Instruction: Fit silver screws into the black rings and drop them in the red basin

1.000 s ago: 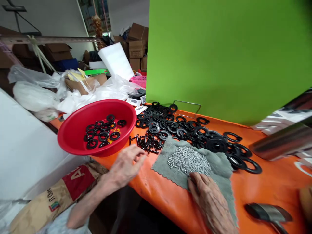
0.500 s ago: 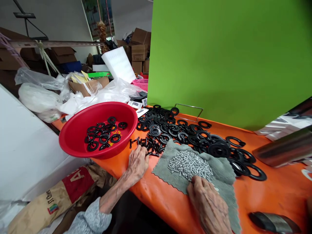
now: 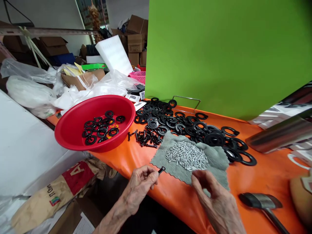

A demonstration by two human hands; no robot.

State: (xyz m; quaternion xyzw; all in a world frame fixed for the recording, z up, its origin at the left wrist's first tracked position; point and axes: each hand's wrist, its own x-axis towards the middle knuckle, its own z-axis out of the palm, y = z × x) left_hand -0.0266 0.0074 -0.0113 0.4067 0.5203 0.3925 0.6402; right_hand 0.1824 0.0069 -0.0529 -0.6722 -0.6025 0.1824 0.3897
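An orange tabletop (image 3: pixel 117 159) runs along the foot of a green board (image 3: pixel 214 58). A red bowl (image 3: pixel 70 139) sits tilted near its left end, holding a cluster of black rings (image 3: pixel 102 128). More black rings (image 3: pixel 185 130) spread along the back edge of the tabletop, right of the bowl. A gray cloth (image 3: pixel 216 159) lies nearer the front edge, its far side touching those rings, with a heap of silver pins (image 3: pixel 187 156) on it. A small pile of black bolts (image 3: pixel 146 138) lies between the bowl and the cloth. The right hand (image 3: pixel 214 198) is at the cloth's front edge, its fingers (image 3: pixel 200 177) apart and holding nothing. The left hand (image 3: pixel 138 188), just beside the cloth, has thumb and fingers together on one black bolt (image 3: pixel 161 170).
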